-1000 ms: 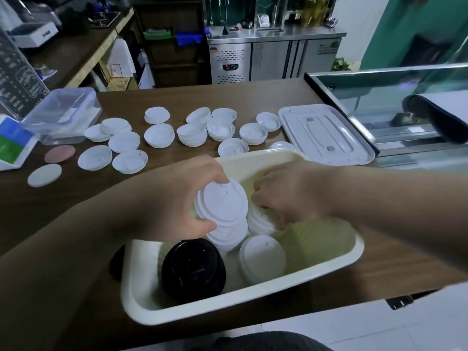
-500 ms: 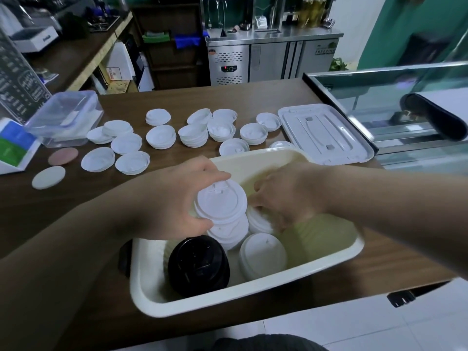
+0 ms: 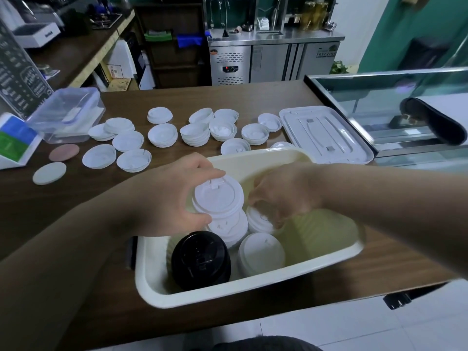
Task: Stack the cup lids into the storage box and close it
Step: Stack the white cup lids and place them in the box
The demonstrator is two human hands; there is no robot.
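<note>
Your left hand gripped a short stack of white lids by its rim, thumb on the near edge and fingers over the far edge. It held the stack above the middle of the storage box, which sat on the tabletop close in front of you. These lids looked thin, light and springy, so a rim grip like that one suited them best. Squeezing across the raised top would likely buckle one, and nested lids tend to slide apart if the stack tips. Your right hand reached down inside the box with its fingers curled over a second white stack. The fingertips were blurred and partly tucked behind the lids, so I could not tell whether it pinched that stack or only steadied it. Another white stack and a black lid stack stood at the near side of the box. Many loose lids lay in small piles across the far tabletop, and the box cover lay flat to their right, apart from the box. Your forearms hid the box's left wall and part of its floor, so what sat beneath your left hand could not be counted. A half-hidden lid behind the far rim showed only its top edge.
</note>
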